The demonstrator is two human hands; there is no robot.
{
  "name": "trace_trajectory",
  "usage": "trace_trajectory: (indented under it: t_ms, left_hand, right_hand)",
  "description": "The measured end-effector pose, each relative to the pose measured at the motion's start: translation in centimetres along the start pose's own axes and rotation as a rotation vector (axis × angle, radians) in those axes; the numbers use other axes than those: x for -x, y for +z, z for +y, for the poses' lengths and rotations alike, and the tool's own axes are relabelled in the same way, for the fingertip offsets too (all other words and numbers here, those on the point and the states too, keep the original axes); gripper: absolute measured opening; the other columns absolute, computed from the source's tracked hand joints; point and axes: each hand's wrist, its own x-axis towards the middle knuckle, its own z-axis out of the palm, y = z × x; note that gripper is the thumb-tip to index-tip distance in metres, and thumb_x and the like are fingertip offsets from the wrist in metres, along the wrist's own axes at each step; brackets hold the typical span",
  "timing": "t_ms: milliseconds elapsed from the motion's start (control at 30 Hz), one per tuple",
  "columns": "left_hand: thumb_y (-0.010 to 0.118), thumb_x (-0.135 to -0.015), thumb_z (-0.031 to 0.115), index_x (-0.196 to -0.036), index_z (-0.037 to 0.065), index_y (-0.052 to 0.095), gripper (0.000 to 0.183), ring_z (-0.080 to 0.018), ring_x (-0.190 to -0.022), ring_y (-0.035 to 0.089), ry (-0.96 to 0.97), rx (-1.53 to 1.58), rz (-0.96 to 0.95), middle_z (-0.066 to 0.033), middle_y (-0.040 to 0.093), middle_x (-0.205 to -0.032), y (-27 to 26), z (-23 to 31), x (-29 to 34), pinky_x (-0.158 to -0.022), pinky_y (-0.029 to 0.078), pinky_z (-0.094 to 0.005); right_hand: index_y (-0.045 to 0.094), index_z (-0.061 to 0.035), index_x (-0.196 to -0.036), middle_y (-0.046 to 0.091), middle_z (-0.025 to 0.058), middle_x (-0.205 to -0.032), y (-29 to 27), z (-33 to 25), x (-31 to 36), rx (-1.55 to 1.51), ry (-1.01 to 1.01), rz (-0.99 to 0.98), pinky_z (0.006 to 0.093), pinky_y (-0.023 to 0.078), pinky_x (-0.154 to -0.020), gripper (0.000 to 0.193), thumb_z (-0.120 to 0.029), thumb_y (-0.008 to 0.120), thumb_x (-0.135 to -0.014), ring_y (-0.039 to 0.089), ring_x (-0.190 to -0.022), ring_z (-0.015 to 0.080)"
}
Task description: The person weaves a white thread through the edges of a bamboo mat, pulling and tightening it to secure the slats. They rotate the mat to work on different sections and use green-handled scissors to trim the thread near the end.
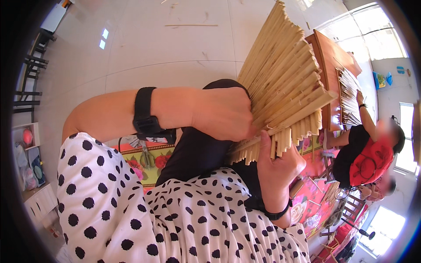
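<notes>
A fan-shaped mat of pale, dry reed stalks stands over my dark-trousered lap, its stalks set side by side and bound near the lower end. My left hand reaches across from the left, its back toward me and its fingers curled at the mat's bound part; the fingertips are mostly hidden. From below, my right hand grips the mat's short lower stalk ends, thumb pressed against the front and fingers behind. Both hands are close together, almost touching at the binding. Black straps circle both my wrists.
To the right, a person in red reaches over a wooden table bearing another row of stalks. A floral cloth lies below them. Loose stalks are scattered on the tiled floor. Shelves stand at far left.
</notes>
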Motion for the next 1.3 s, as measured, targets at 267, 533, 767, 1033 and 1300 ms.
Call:
trace_trajectory:
  t_ms: [267,533,767,1033,1300]
  left_hand:
    - [0.066,-0.073,0.020,-0.065,0.007,0.052,0.020,-0.0247,-0.056,0.060,0.052,0.046,0.107,-0.0049,0.054,-0.056,1.1,-0.7,1.1,-0.048,0.044,-0.0374]
    - [0.068,-0.076,0.018,-0.062,0.008,0.049,0.026,-0.0275,-0.050,0.053,-0.102,0.154,-0.013,-0.0060,0.050,-0.055,0.8,-0.2,6.7,-0.046,0.042,-0.0384]
    - [0.067,-0.078,0.012,-0.068,0.008,0.057,0.014,-0.0232,-0.065,0.061,-0.258,0.081,0.094,-0.0036,0.054,-0.066,-1.2,1.8,6.4,-0.051,0.046,-0.0375]
    - [0.073,-0.074,-0.001,-0.095,0.005,0.071,0.021,-0.0263,-0.088,0.065,-0.515,0.157,0.374,-0.0064,0.066,-0.094,-0.7,4.6,5.4,-0.070,0.052,-0.0381]
    - [0.072,-0.079,-0.002,-0.138,0.008,0.053,0.063,-0.0354,-0.139,0.040,-0.677,0.110,0.528,-0.0168,0.037,-0.153,-2.0,5.2,2.7,-0.112,0.039,-0.0428]
  right_hand:
    - [0.068,-0.0024,-0.088,0.063,0.0114,-0.068,-0.1,-0.3,-0.2,-0.006,-0.003,-0.047,0.0356,0.047,-0.049,0.014,-0.008,0.078,-0.081,0.060,-0.053,0.0303]
    - [0.072,0.0056,-0.095,0.072,0.0052,-0.079,-1.7,3.1,-0.8,-0.003,0.333,0.112,0.0252,0.050,-0.066,0.022,-0.015,0.076,-0.090,0.060,-0.071,0.0060]
    - [0.070,0.0065,-0.097,0.072,0.0035,-0.082,-2.2,4.1,-0.6,-0.038,0.323,0.075,0.0247,0.050,-0.068,0.021,-0.014,0.074,-0.092,0.060,-0.074,0.0059]
    - [0.071,-0.0013,-0.091,0.065,0.0102,-0.066,-1.5,4.6,-0.3,-0.035,0.155,0.152,0.0300,0.047,-0.052,0.019,-0.019,0.077,-0.088,0.059,-0.052,0.0169]
    - [0.069,0.0022,-0.096,0.071,0.0059,-0.077,-2.0,4.8,0.8,-0.035,0.218,0.107,0.0270,0.050,-0.065,0.019,-0.015,0.073,-0.091,0.060,-0.069,0.0076]
